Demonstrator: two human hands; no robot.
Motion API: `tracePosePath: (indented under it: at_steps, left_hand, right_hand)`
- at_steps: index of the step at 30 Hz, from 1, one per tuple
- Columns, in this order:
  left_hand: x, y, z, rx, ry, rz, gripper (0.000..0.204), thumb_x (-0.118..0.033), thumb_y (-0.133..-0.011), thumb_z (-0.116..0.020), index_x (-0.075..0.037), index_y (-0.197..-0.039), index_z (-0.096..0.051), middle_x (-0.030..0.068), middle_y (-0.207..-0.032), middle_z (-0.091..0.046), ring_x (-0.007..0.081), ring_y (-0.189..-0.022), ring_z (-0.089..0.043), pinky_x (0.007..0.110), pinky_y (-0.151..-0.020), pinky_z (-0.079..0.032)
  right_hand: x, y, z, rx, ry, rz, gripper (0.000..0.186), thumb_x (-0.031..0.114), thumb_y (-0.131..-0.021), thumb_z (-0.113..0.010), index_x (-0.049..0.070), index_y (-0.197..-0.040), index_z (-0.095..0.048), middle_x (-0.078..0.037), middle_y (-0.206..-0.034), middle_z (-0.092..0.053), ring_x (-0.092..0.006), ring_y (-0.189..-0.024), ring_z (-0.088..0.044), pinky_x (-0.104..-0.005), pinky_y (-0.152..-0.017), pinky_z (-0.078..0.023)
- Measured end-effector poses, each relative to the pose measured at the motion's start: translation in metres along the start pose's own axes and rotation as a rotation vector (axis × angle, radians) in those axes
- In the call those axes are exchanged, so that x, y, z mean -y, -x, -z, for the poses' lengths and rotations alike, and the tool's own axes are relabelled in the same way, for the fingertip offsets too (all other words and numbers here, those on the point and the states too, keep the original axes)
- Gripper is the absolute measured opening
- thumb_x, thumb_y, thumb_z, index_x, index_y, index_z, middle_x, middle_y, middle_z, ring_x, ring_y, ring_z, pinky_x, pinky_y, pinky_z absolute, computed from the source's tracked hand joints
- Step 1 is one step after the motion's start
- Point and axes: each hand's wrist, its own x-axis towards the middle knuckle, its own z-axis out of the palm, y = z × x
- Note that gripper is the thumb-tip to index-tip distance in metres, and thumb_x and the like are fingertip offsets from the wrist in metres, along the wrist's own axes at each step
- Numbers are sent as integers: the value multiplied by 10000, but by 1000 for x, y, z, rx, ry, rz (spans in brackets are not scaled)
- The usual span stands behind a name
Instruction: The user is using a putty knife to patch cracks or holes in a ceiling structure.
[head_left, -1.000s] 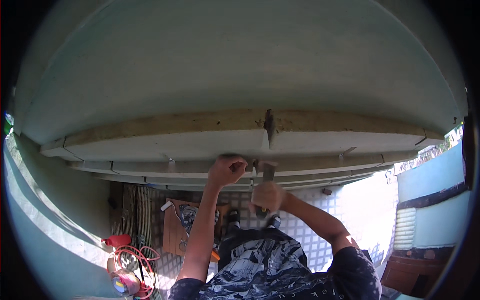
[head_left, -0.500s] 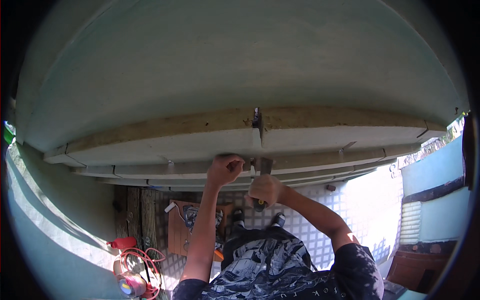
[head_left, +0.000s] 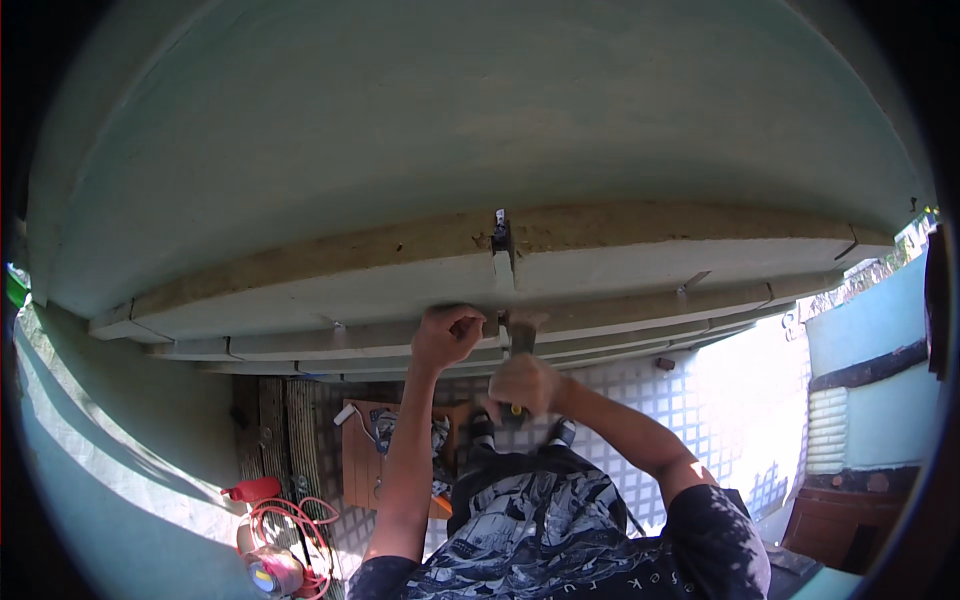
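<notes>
Toward five o'clock from centre, the right hand [head_left: 530, 383] has its fingers closed round the handle [head_left: 516, 411] of a blurred flat-bladed tool [head_left: 522, 342], probably light, stiff and best gripped there, while at seven o'clock the left hand [head_left: 443, 340] half-curls, whether holding anything I cannot tell.

Upper garment: dark, short-sleeved shirt [head_left: 655, 555], bearing a busy black, grey and white print [head_left: 540, 510] across the front. Pale lettering [head_left: 640, 583] sits near, right of centre. Right sleeve [head_left: 715, 540]: dark, loose, sun-flecked. Left sleeve [head_left: 385, 577]: dark, partly visible. Left hand [head_left: 448, 337] and right hand [head_left: 525, 384]: bare. Trousers [head_left: 478, 462]: dark. Footwear [head_left: 563, 431], farther off: dark with pale areas.
</notes>
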Motion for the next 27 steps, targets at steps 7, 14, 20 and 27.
tracePosePath:
  at_steps: [7,14,20,27]
  left_hand:
    - [-5,-1,3,11,-44,-21,44,-85,-811,-675,-43,-826,-680,36,-596,-624,68,-505,-590,232,-504,-473]
    - [-4,1,2,17,1,-2,54,-101,-808,-685,-49,-821,-677,35,-591,-618,68,-501,-586,230,-505,-475]
    - [-1,1,2,16,-8,6,43,-108,-806,-682,-68,-823,-681,26,-585,-615,75,-502,-595,233,-506,-478]
    - [-5,-1,3,2,-32,-4,43,-104,-804,-681,-62,-814,-685,31,-575,-612,78,-502,-596,242,-499,-476]
  right_hand:
    - [-10,4,2,56,62,-23,309,239,-563,-761,114,-724,-529,-9,-641,-522,-225,-575,-579,-355,-486,-426]
    - [14,-8,-4,35,86,34,320,227,-519,-754,130,-695,-505,-6,-617,-504,-231,-560,-566,-364,-484,-425]
    - [2,-10,7,47,36,-38,318,227,-512,-750,128,-697,-512,-13,-633,-488,-223,-548,-549,-361,-488,-421]
    - [-7,-6,2,67,161,-140,284,167,-573,-753,130,-726,-517,-15,-632,-483,-220,-547,-552,-366,-501,-438]
